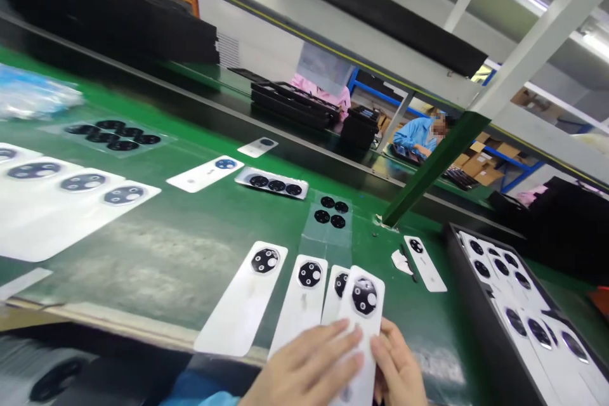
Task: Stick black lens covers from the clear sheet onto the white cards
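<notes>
Both my hands hold one white phone back cover (364, 311) with a round black camera ring, at the bottom centre. My left hand (307, 368) lies over its lower part with fingers stretched across it. My right hand (399, 368) grips its right edge with thumb on top. Under and left of it, three more white covers (247, 295) lie side by side on the green mat (190, 235), the nearest one (339, 288) partly hidden beneath the held cover.
A black tray (469, 292) of several white covers sits at right. Clear film sheets with black camera rings (332, 211) lie ahead, another strip (276, 184) further left. More covers (71, 196) lie far left. A green post (431, 168) rises behind; a person in blue (419, 133) works beyond.
</notes>
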A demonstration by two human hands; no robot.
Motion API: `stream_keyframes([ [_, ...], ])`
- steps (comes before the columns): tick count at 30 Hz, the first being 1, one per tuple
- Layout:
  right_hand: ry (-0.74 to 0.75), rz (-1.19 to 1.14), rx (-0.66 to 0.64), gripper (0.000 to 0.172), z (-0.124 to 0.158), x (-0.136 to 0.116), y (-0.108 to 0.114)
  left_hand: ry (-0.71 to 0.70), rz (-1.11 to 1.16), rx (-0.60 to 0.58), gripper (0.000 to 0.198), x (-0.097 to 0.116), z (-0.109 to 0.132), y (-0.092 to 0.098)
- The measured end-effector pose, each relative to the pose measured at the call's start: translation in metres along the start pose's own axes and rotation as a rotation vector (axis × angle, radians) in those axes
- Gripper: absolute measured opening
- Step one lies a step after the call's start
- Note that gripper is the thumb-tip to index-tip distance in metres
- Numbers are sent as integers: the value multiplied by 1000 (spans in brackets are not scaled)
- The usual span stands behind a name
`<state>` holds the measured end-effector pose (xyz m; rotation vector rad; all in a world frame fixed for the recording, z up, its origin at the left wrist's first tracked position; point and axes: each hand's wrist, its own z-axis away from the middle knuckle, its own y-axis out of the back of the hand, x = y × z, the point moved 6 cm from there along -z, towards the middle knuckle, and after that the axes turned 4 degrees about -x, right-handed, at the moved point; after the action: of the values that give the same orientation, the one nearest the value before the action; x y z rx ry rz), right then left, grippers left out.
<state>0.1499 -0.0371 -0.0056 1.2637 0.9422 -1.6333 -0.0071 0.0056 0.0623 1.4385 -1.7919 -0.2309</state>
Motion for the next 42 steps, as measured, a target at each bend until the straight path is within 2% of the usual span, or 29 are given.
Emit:
stream_keyframes([
  [3, 18, 52, -210, 50, -16, -21, -40, 496, 127, 276, 66, -43, 22, 37],
  [5, 15, 79, -352, 49, -22, -31, -68, 704, 361, 352, 65, -63, 33, 47],
  [7, -4, 100, -475, 49, -28, -35, -92, 801, 643, 422, 66, -74, 38, 50],
  [10, -56, 146, -605, 49, -35, -39, -117, 871, 904, 591, 84, -86, 45, 52],
  [11, -77, 168, -637, 50, -37, -40, -122, 881, 960, 600, 90, -89, 46, 51],
  [13, -105, 235, -694, 49, -47, -45, -125, 910, 1042, 544, 95, -93, 47, 46],
  [15, -94, 429, -763, 41, -65, -54, -121, 938, 1062, 474, 94, -98, 48, 44],
  [17, -32, 771, -798, 31, -99, -66, -109, 953, 1027, 447, 90, -102, 49, 47],
  [21, 99, 1030, -506, 20, -198, -96, -68, 966, 931, 453, 81, -107, 50, 55],
  [23, 129, 1140, -418, 20, -237, -98, -54, 963, 900, 455, 78, -109, 50, 55],
  [25, 133, 1226, -387, 20, -261, -90, -48, 961, 899, 447, 76, -112, 51, 52],
  [32, 89, 1393, -426, 26, -291, -63, -39, 962, 923, 383, 72, -114, 48, 45],
  [37, 54, 1448, -464, 25, -309, -58, -36, 1019, 1031, 360, 71, -108, 41, 44],
  [42, 109, 1444, -444, 22, -309, -58, -34, 1009, 1020, 377, 71, -112, 44, 41],
])
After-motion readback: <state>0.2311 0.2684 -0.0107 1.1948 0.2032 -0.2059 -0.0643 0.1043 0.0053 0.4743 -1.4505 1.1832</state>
